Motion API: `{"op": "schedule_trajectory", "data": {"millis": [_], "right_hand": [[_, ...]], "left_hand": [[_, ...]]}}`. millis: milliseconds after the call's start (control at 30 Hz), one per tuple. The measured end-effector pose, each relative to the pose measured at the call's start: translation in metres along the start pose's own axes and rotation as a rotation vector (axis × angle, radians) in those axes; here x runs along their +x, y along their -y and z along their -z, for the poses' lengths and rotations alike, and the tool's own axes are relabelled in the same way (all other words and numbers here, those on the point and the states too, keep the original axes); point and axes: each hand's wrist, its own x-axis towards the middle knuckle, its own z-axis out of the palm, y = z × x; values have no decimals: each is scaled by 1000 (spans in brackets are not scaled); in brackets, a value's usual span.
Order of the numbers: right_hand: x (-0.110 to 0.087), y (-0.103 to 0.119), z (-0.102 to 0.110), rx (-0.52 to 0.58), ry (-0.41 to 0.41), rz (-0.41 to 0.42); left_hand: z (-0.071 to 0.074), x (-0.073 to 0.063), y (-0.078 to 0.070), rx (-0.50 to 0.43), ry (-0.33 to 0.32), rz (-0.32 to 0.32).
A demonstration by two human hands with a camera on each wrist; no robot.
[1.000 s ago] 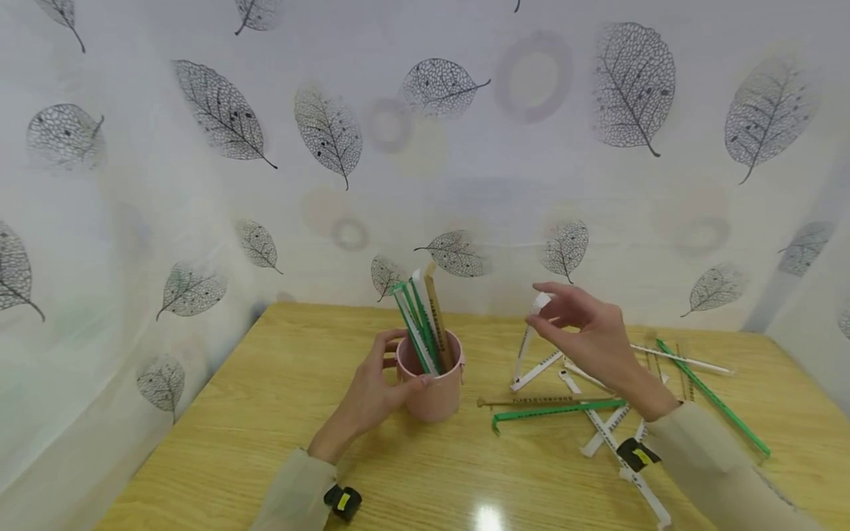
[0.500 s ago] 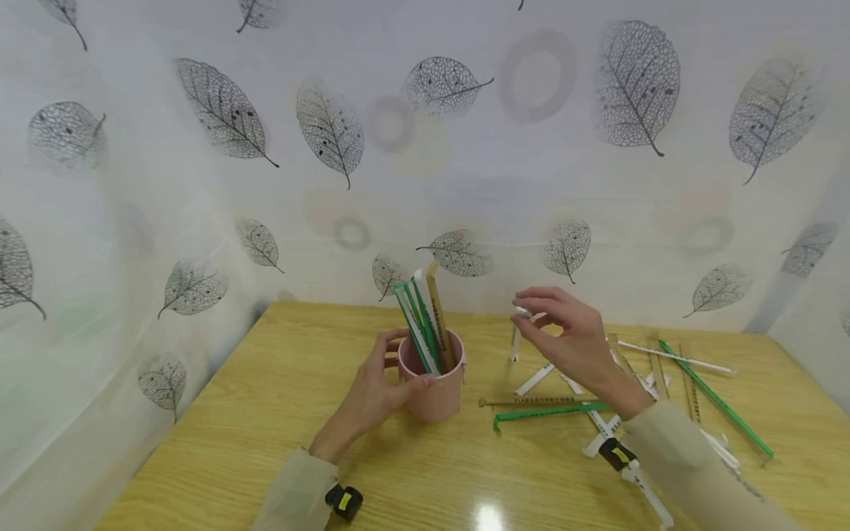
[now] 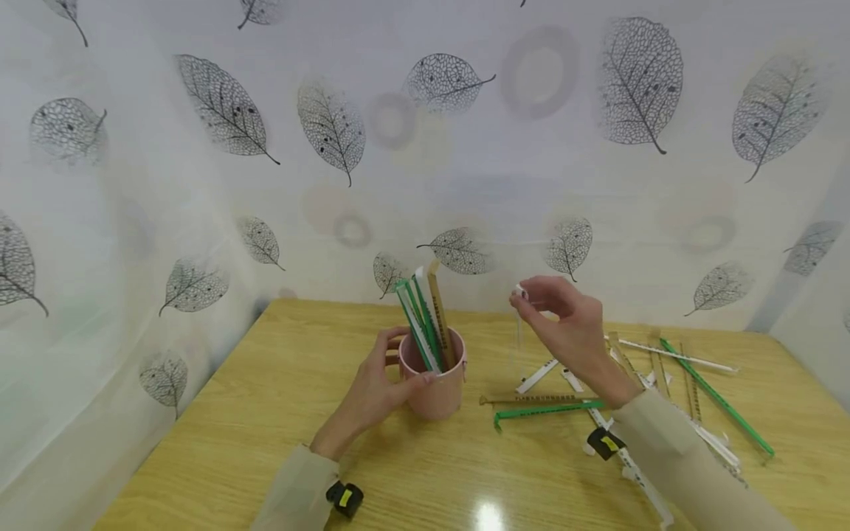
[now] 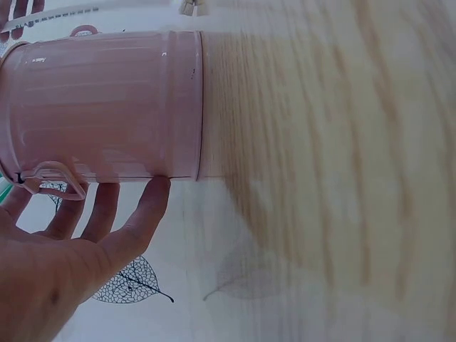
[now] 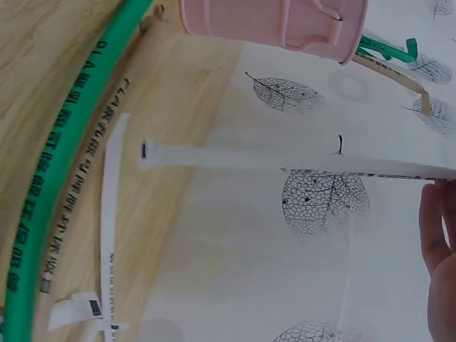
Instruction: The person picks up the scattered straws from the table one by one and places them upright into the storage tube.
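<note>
A small pink bucket [image 3: 434, 398] with side handles stands upright on the table. My left hand [image 3: 368, 391] grips it from the left, thumb at the rim and fingers round the far side. Several paper-wrapped straws [image 3: 425, 324] in green, white and brown lean inside it. To the right of the bucket, my right hand [image 3: 567, 317] pinches a white wrapped straw [image 5: 235, 158] by its upper end. That straw hangs down, blurred in the head view, with its lower end apart from the bucket in the right wrist view.
Several wrapped straws lie scattered and crossing on the right of the wooden table [image 3: 265, 450]. Closest to the bucket are a brown straw [image 3: 544, 399] and a green straw [image 3: 551, 410]. A leaf-patterned curtain [image 3: 458, 184] hangs behind the table.
My right hand has moved left towards the bucket, lifting the pinched white straw off the other straws. The left hand and the bucket have stayed in place.
</note>
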Motion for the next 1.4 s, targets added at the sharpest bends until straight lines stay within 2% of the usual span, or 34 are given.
{"op": "schedule_trajectory", "data": {"millis": [167, 367, 600, 767, 867, 1000, 1400], "right_hand": [[16, 4, 2, -45, -25, 9], [46, 17, -1, -98, -20, 35], [84, 36, -19, -23, -28, 61], [101, 48, -35, 48, -34, 81], [103, 51, -43, 70, -23, 92], [99, 46, -52, 30, -15, 110], [68, 19, -62, -53, 22, 96]], "left_hand": [[0, 1, -1, 7, -2, -9], [0, 0, 1, 10, -2, -22], [1, 0, 2, 0, -2, -19], [1, 0, 3, 0, -1, -11], [1, 0, 3, 1, 0, -15], [1, 1, 2, 0, 3, -13], [1, 1, 3, -8, 9, -17]]}}
